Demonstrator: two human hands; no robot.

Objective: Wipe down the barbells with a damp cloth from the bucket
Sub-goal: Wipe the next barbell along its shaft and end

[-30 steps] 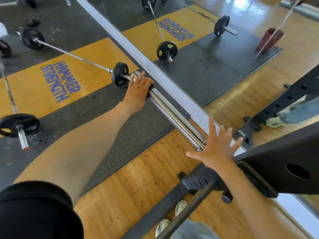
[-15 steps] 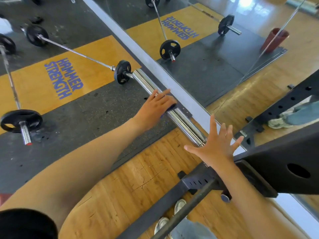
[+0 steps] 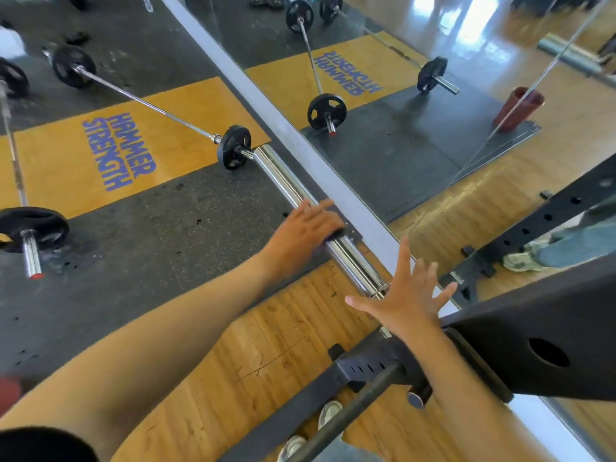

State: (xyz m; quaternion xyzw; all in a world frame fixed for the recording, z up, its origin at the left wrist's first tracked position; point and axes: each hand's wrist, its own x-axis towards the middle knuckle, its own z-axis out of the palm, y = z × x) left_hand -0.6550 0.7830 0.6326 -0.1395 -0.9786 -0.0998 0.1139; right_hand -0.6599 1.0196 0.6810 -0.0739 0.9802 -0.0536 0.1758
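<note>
The mirror wall (image 3: 416, 168) is running from twelve o'clock down toward five o'clock, and the dark rubber mat (image 3: 150, 245) is spreading out to its left, meeting wooden floor (image 3: 266, 345) nearer the person. A black rack frame (image 3: 550, 328) is filling the four o'clock corner. The barbell (image 3: 286, 181) being worked is lying on the floor just beside the mirror's base, its thick chrome sleeve pointing along an eleven-to-five line, a small black plate (image 3: 233, 147) sitting at its eleven o'clock end. The left hand (image 3: 305, 228) is lying over the middle of that sleeve, fingers curling over a dark cloth (image 3: 335, 234) that is only peeking out beneath them, pressing it onto the metal. The right hand (image 3: 408, 295) is spreading wide with nothing in it, hovering at the sleeve's five o'clock tip; whether it is touching the end I cannot tell. The left hand is the nearer one, and unwiped-looking chrome is stretching both ways from it, so the next stroke likely needs to be following that diagonal axis.
</note>
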